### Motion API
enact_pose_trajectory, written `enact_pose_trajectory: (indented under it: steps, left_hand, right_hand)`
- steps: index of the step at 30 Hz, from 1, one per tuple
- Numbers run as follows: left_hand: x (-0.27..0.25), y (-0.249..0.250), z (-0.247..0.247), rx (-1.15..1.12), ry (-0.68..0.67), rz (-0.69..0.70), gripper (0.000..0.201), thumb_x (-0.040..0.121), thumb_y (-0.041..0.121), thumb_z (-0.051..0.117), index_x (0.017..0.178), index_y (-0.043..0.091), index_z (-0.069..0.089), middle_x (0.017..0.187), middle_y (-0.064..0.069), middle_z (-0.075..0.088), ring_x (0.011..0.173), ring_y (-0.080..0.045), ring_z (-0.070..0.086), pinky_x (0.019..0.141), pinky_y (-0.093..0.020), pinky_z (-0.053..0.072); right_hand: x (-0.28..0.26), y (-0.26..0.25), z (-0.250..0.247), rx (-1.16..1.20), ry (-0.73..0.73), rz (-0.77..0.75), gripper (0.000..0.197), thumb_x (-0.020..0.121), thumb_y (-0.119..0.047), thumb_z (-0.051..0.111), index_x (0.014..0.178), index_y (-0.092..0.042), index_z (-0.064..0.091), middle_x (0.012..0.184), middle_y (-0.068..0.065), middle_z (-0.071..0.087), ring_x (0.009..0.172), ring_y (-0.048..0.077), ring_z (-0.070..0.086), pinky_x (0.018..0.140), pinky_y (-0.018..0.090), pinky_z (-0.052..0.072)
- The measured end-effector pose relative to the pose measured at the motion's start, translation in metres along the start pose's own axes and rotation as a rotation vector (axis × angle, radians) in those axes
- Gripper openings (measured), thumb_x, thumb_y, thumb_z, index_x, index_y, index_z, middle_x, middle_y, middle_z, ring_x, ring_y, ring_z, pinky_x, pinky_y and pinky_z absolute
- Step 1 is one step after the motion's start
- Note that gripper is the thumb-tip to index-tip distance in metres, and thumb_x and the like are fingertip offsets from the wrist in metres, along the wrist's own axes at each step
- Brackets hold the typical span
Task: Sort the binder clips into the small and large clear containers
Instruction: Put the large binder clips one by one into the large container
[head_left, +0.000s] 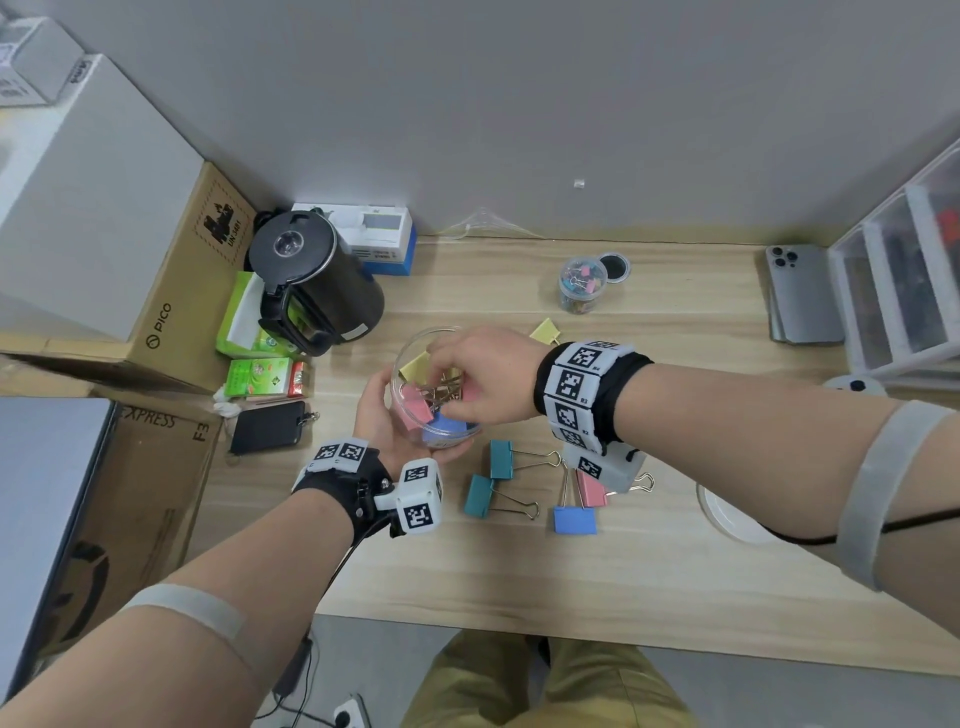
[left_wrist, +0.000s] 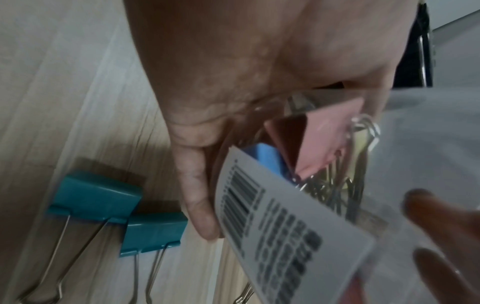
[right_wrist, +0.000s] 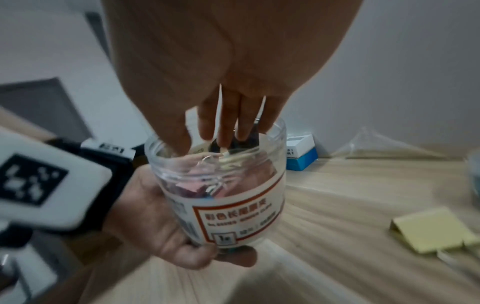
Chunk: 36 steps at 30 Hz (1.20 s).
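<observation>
- Clear plastic, round and labelled, the large container (head_left: 415, 382) sits tilted in the left hand (head_left: 382, 415), whose fingers wrap its base above the light wooden desk (head_left: 623, 571).
- The right hand (head_left: 480, 371) reaches into its mouth with fingertips (right_wrist: 207, 131) lowered; whether they pinch a clip cannot be told.
- Pink, blue and yellow large binder clips (head_left: 415, 405) lie inside.
- Two teal clips (head_left: 501, 460), a blue clip (head_left: 574, 519), a pink clip (head_left: 589, 488) and a yellow clip (head_left: 545, 330) remain on the desk; they are likely stiff, light steel, best taken by the wire handles.
- The small clear container (head_left: 581, 286) stands well apart, with open desk between.
</observation>
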<state>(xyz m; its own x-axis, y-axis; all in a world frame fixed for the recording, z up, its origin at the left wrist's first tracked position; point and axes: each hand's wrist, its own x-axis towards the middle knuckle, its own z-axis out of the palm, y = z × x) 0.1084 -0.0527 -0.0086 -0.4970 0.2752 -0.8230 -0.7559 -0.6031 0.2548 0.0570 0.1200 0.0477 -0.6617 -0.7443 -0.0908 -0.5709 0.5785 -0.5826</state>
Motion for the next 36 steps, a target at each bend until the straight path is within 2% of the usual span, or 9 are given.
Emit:
enact_pose_trajectory:
  steps: [3,6,11,14,19,24,27,31,36]
  left_hand:
    - [0.004,0.002,-0.007,0.048,0.021,-0.003,0.091,0.061,0.060,0.067,0.136,0.011,0.056,0.134,-0.024,0.058,0.120,-0.048,0.056,0.094,-0.056,0.049]
    - [0.006,0.003,-0.015,0.077,0.046,-0.005,0.103,0.052,0.061,0.069,0.141,0.012,0.050,0.135,-0.025,0.057,0.122,-0.045,0.055,0.091,-0.054,0.051]
    - [0.008,0.000,-0.023,0.089,0.045,-0.013,0.108,0.048,0.064,0.074,0.140,0.012,0.051,0.135,-0.027,0.056,0.123,-0.048,0.053,0.086,-0.052,0.053]
    - [0.006,0.001,-0.025,0.080,0.049,0.005,0.104,0.053,0.066,0.069,0.140,0.012,0.052,0.134,-0.026,0.057,0.122,-0.047,0.054,0.082,-0.051,0.054]
    - [0.009,0.006,-0.033,0.070,0.086,0.005,0.105,0.051,0.064,0.073,0.140,0.013,0.051,0.134,-0.026,0.057,0.122,-0.047,0.055,0.084,-0.051,0.054]
    - [0.018,0.003,-0.038,0.022,0.108,0.011,0.097,0.060,0.066,0.068,0.140,0.014,0.051,0.134,-0.026,0.057,0.122,-0.048,0.055,0.090,-0.052,0.051]
    - [0.023,-0.003,-0.041,0.030,0.110,0.008,0.098,0.058,0.064,0.070,0.140,0.015,0.052,0.135,-0.024,0.057,0.122,-0.048,0.054,0.096,-0.056,0.047]
    - [0.029,-0.017,-0.042,0.012,0.104,-0.013,0.097,0.059,0.063,0.066,0.141,0.014,0.050,0.135,-0.026,0.056,0.119,-0.050,0.056,0.084,-0.054,0.053]
    - [0.028,-0.023,-0.042,0.027,0.056,-0.034,0.087,0.072,0.066,0.057,0.141,0.013,0.050,0.135,-0.026,0.056,0.122,-0.050,0.054,0.088,-0.052,0.052]
  right_hand:
    - [-0.001,0.006,0.003,0.179,0.304,0.082,0.017,0.080,-0.021,0.063,0.097,-0.019,0.067,0.090,-0.005,0.067,0.082,0.016,0.061,0.078,0.035,0.053]
    - [-0.003,0.022,-0.001,0.230,0.511,0.236,0.016,0.080,-0.012,0.058,0.093,-0.017,0.065,0.080,-0.006,0.062,0.073,0.016,0.057,0.073,0.038,0.053]
    - [-0.026,0.083,0.003,0.105,0.265,0.624,0.039,0.084,-0.021,0.063,0.122,-0.019,0.054,0.118,0.003,0.057,0.103,0.024,0.059,0.088,0.035,0.049]
    - [-0.045,0.115,0.019,0.018,0.093,0.803,0.063,0.082,-0.028,0.070,0.138,-0.023,0.041,0.136,0.010,0.043,0.110,0.032,0.058,0.086,0.037,0.047]
    - [-0.045,0.131,0.039,-0.019,-0.019,0.803,0.072,0.079,-0.022,0.066,0.141,-0.029,0.032,0.129,0.015,0.039,0.100,0.035,0.058,0.079,0.039,0.052]
    - [-0.026,0.138,0.047,-0.096,-0.026,0.753,0.078,0.080,-0.025,0.069,0.145,-0.031,0.026,0.134,0.016,0.034,0.107,0.037,0.057,0.081,0.042,0.053]
    - [-0.013,0.142,0.052,-0.179,-0.035,0.710,0.067,0.082,-0.029,0.067,0.141,-0.029,0.035,0.131,0.016,0.038,0.112,0.036,0.051,0.082,0.040,0.048]
    - [-0.011,0.143,0.063,-0.237,-0.038,0.680,0.040,0.087,-0.024,0.059,0.126,-0.020,0.055,0.123,0.016,0.046,0.110,0.036,0.048,0.086,0.039,0.044]
    - [-0.021,0.131,0.063,-0.080,0.071,0.647,0.051,0.083,-0.039,0.064,0.127,-0.015,0.052,0.119,0.015,0.045,0.097,0.035,0.056,0.085,0.040,0.049]
